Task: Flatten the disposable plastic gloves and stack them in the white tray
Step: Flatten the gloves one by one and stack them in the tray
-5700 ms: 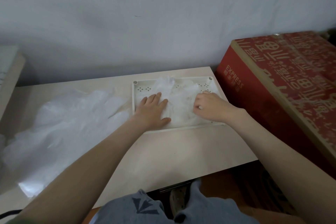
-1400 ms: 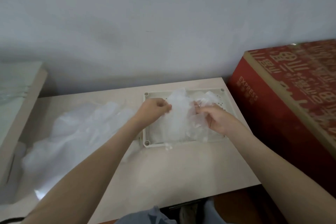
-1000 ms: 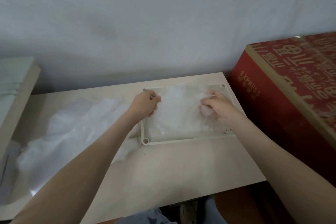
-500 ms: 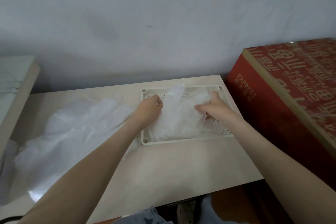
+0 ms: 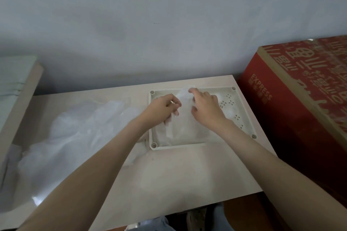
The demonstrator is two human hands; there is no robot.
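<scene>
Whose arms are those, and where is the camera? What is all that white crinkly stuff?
No machine here: these are a person's two bare arms. The camera sits on their head, looking down, so you see what they see. On the pale table lies a white tray with a thin plastic glove in it. The left hand pinches the glove's edge; the right hand rests on it, fingers out, as if smoothing it. The cloudy heap on the left is more gloves, waiting. A red box stands to the right of the table.
</scene>
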